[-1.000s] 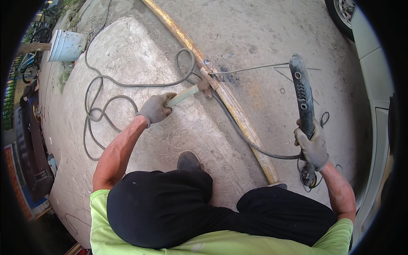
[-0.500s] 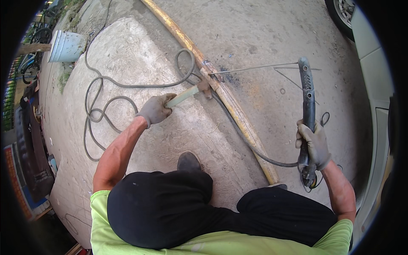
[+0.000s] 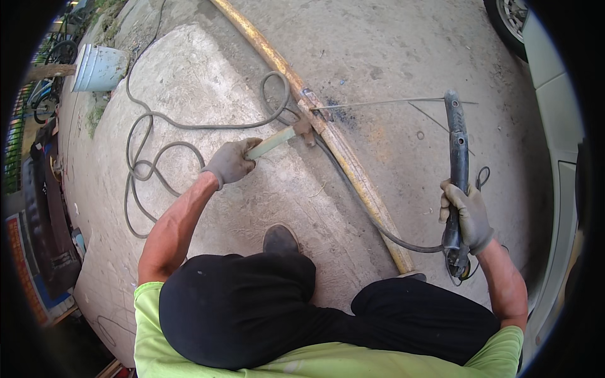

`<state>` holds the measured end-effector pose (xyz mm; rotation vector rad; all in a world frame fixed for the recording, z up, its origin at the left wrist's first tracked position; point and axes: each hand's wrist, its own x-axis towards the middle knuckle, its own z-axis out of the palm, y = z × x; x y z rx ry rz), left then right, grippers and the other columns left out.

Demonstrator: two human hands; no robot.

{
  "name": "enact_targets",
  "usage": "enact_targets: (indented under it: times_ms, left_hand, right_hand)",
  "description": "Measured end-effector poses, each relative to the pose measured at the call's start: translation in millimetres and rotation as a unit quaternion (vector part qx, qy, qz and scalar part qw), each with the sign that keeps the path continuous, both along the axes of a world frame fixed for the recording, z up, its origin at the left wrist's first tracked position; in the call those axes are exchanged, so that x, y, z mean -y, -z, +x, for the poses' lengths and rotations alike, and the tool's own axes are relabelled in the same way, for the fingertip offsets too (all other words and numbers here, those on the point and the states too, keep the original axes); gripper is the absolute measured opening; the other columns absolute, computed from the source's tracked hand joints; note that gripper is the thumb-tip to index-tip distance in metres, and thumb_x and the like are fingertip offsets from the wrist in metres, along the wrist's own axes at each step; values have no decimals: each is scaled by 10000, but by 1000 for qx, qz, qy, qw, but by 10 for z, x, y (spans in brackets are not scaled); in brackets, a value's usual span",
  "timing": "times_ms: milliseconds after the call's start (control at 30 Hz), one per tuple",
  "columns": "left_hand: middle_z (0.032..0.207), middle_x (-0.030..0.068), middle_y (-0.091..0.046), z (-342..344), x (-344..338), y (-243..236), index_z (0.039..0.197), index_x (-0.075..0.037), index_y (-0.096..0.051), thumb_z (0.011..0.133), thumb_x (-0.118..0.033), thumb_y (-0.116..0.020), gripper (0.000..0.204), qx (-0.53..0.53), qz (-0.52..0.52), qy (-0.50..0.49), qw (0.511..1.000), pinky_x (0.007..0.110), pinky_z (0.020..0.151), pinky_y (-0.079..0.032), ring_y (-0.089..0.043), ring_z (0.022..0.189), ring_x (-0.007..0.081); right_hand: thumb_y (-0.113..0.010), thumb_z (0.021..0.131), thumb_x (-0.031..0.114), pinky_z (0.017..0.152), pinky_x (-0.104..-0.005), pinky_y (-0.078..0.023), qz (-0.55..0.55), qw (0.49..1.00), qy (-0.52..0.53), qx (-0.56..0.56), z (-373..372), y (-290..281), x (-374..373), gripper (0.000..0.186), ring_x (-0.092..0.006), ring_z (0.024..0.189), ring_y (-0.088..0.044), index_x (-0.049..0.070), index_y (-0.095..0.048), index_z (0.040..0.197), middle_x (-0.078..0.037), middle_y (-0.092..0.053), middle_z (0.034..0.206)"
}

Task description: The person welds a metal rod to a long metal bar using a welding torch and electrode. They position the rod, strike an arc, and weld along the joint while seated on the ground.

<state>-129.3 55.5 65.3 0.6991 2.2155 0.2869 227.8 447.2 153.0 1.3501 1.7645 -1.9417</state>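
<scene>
A long black welding electrode holder (image 3: 457, 142) is upright in the grip of my gloved right hand (image 3: 467, 217). From its top a thin welding rod (image 3: 384, 101) runs left, its end at the joint of a rusty yellow pipe (image 3: 356, 167). My gloved left hand (image 3: 232, 164) is closed round the pale handle of a hammer (image 3: 271, 143). The hammer's rusty head is against or just beside the pipe near that joint; I cannot tell whether they touch. A dark cable (image 3: 403, 241) leads from the holder's lower end under the pipe.
Loops of the cable (image 3: 151, 116) lie on the concrete at left. Another thin rod (image 3: 428, 116) is on the ground behind the holder. A white bucket (image 3: 101, 68) stands at far left, a pale vehicle (image 3: 548, 75) along the right. My shoe (image 3: 280, 240) is near the pipe.
The top of the electrode holder has come slightly down toward me, and the rod's right end with it. My left hand and the hammer have stayed in place.
</scene>
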Motion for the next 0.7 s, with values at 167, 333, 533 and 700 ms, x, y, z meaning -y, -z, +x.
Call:
enact_targets:
  times_ms: [167,333,533,700]
  left_hand:
    - [1178,232,-767,-12,21,30,1492,-82,-620,825,-56,-708,674,7,11,-6,1000,399,952,-582,-763,1067,350]
    - [906,117,-758,-45,118,160,1513,-96,-614,814,-34,-709,709,-10,36,4,999,342,778,-584,-720,795,188]
    - [900,111,-756,-56,106,175,1514,-96,-612,816,-31,-711,708,-6,39,10,999,337,771,-584,-718,790,179]
    - [904,116,-757,-43,106,158,1510,-94,-617,816,-25,-710,703,-5,33,4,999,339,769,-584,-719,784,182]
  right_hand:
    - [-669,989,160,626,-276,-536,112,992,-20,-45,45,-28,131,272,-102,646,-628,-20,-599,1181,-37,-628,831]
    - [-638,1006,106,637,-274,-531,134,988,-54,-59,37,-107,177,271,-109,668,-629,-22,-562,1232,-38,-618,849]
    - [-637,988,98,632,-275,-532,135,988,-63,-46,17,-93,177,267,-106,667,-625,-25,-568,1214,-39,-615,848]
    - [-643,988,103,627,-275,-536,146,986,-67,-42,-6,-85,188,254,-105,664,-624,-25,-575,1197,-41,-612,848]
